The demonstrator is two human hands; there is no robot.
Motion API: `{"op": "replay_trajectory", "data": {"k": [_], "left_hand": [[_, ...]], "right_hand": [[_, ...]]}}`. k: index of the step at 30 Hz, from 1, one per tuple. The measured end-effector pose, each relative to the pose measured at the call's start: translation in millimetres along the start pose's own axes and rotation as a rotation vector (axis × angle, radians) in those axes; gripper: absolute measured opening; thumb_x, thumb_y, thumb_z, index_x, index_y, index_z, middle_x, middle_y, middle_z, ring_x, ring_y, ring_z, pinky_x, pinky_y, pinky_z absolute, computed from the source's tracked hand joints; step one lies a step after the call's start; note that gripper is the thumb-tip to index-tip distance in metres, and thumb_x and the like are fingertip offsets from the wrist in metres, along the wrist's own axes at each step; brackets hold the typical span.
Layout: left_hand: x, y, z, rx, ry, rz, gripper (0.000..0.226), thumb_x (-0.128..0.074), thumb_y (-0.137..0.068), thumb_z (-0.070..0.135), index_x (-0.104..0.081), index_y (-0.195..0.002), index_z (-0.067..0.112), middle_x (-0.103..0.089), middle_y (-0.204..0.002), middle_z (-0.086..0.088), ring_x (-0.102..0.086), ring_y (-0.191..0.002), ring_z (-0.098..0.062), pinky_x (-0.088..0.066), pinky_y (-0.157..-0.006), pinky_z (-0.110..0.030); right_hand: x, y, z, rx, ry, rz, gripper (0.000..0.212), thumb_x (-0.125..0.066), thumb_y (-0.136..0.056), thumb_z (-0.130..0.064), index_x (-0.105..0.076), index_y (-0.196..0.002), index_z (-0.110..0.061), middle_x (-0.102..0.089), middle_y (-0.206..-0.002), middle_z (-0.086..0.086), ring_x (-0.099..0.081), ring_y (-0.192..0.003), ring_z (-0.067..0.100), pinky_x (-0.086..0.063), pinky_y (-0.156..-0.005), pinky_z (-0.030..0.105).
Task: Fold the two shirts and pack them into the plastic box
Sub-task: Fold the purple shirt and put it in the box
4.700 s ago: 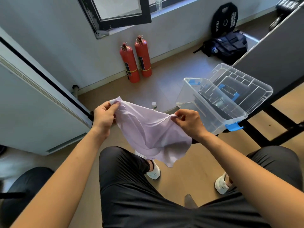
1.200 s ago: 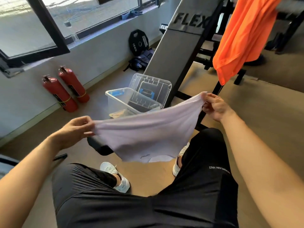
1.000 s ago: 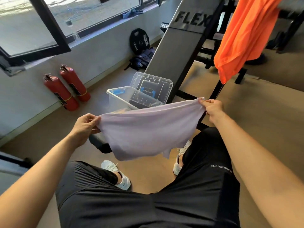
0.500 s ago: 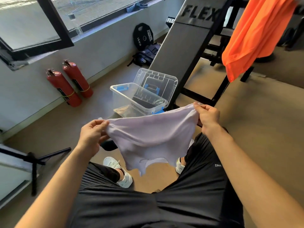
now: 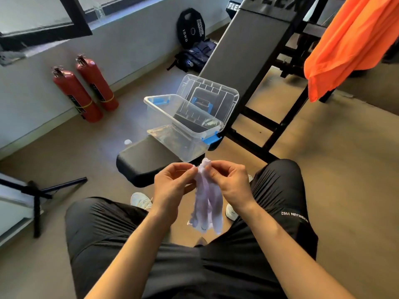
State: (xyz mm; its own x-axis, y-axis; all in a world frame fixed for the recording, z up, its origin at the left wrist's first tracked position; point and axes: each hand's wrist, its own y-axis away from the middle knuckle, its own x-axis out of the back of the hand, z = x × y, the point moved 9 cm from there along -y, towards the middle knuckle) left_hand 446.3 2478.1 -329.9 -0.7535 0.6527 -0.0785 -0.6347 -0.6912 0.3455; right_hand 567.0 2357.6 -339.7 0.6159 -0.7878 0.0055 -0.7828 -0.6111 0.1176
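Note:
A pale lilac shirt [image 5: 208,203] hangs doubled over in front of my lap, its top edges pinched together. My left hand [image 5: 171,186] and my right hand [image 5: 230,183] both grip that top edge, almost touching each other. The clear plastic box [image 5: 183,128] with blue latches stands open on the black bench seat just beyond my hands, and I see nothing inside it. Its clear lid [image 5: 212,94] leans upright behind it against the bench back. An orange shirt [image 5: 347,42] hangs at the upper right.
The inclined black bench back [image 5: 248,52] rises behind the box. Two red fire extinguishers [image 5: 85,89] lean on the wall at left. A weight plate [image 5: 192,29] and dark bag [image 5: 195,57] lie by the wall. A black stand leg [image 5: 37,190] crosses the floor at left.
My hands have come together from wide apart, so the lilac shirt now hangs folded in half instead of stretched out flat. The view has tilted down slightly.

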Motion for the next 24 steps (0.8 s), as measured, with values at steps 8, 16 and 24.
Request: {"op": "replay_trajectory", "data": {"k": [8,16,24], "left_hand": [[-3.3,4.1,-10.0,-0.025,0.022,-0.013,0.015,-0.067,-0.095,0.018,-0.074,-0.104,0.008,-0.078,-0.097,-0.014,-0.076,-0.092,-0.028,-0.061,-0.083,-0.038],[4.2,8.5,-5.4,-0.039,0.042,-0.115,0.017,-0.061,-0.099,0.015,-0.071,-0.112,0.012,-0.078,-0.096,-0.013,-0.077,-0.086,-0.027,-0.060,-0.072,-0.028],[64.7,-13.9,-4.8,-0.278,-0.430,0.005,0.027,-0.077,-0.087,0.015,-0.071,-0.113,0.021,-0.075,-0.107,0.003,-0.071,-0.099,-0.009,-0.059,-0.084,-0.029]], "right_hand": [[-14.1,7.5,-13.1,0.136,0.213,-0.092,0.029,-0.083,-0.081,-0.024,-0.077,-0.109,-0.020,-0.078,-0.095,-0.006,-0.075,-0.089,0.011,-0.062,-0.081,0.033],[-20.1,6.8,-20.9,0.256,0.251,-0.184,0.022,-0.078,-0.085,-0.010,-0.077,-0.106,-0.015,-0.078,-0.097,-0.008,-0.074,-0.091,0.009,-0.059,-0.080,0.024],[-11.9,-15.1,-29.4,0.170,0.269,-0.309,0.018,-0.072,-0.090,-0.012,-0.073,-0.107,-0.005,-0.075,-0.096,0.005,-0.070,-0.091,0.022,-0.060,-0.085,0.037]]}}
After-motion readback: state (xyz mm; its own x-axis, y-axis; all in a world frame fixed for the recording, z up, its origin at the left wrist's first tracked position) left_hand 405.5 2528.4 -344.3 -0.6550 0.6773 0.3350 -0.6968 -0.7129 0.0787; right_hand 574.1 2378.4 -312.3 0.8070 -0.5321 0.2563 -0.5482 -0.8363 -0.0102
